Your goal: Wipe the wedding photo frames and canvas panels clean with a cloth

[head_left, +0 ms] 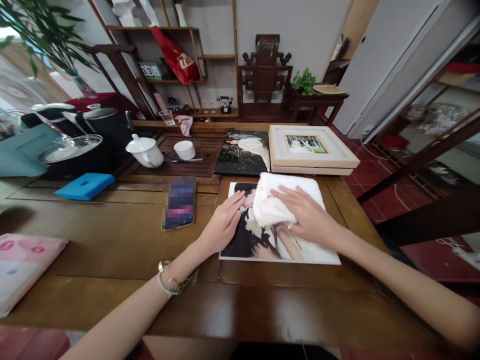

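The right hand (305,212) lies flat over a folded white cloth (275,187), fingers extended rather than clenched, and the left hand (222,225), ungripped, rests nearer the left edge of the photo print (232,247) beneath both. The print's long side seems to run crosswise on the brown wooden table (127,250); a framed picture (277,155) sits just beyond, a carved chair (266,70) by the wall.

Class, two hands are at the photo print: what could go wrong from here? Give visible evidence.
1. The right hand lies on a white cloth over the photo print; trapped grit could scratch it.
2. The bare left hand rests partly on the photo print and might leave smudges.
3. The phone lies beside the left hand; a sideways sweep might nudge it.
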A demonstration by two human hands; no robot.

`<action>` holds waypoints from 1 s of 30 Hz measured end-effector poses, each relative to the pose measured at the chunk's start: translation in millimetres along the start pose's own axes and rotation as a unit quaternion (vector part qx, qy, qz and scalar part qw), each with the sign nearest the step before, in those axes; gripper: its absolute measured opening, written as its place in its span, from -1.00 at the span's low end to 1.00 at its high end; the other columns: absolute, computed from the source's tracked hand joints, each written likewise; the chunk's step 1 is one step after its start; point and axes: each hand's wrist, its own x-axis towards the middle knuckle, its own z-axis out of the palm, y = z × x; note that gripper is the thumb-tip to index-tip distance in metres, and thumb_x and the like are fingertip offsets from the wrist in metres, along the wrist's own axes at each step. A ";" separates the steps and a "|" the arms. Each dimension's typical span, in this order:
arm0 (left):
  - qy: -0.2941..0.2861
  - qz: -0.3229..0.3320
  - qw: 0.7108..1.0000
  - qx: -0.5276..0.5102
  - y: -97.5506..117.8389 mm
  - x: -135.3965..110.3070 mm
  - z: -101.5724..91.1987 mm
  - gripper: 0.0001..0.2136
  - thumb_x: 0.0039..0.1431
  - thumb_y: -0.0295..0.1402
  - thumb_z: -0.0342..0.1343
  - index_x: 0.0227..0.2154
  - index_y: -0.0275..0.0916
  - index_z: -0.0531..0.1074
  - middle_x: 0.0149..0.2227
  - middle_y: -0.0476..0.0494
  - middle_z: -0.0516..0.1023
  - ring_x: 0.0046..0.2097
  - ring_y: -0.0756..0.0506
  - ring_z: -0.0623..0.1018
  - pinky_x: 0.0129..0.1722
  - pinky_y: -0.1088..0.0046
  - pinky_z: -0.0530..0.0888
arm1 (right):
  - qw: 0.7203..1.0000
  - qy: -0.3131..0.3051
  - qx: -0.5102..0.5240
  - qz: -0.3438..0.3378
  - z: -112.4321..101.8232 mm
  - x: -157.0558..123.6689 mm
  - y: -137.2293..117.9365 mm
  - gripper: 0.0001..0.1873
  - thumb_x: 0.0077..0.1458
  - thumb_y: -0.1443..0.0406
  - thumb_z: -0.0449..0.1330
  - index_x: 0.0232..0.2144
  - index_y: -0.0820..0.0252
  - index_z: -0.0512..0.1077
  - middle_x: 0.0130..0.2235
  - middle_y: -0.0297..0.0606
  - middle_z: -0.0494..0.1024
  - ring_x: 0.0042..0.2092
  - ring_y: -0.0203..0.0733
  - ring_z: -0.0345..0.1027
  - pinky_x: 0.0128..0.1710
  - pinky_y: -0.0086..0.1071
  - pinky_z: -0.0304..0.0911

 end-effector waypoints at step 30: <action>0.011 -0.002 1.000 0.024 -3.3 -0.6 2.6 -0.57 0.38 -0.31 -0.24 0.21 -0.33 0.25 0.28 -0.33 0.25 0.32 -0.22 0.22 0.30 0.02 0.17 | 0.982 -0.036 0.177 0.062 -15.7 101.2 -15.2 -0.59 0.25 0.11 0.00 -0.53 0.18 0.41 -0.37 -0.15 0.51 -0.19 -0.03 0.37 -0.17 -0.26 0.24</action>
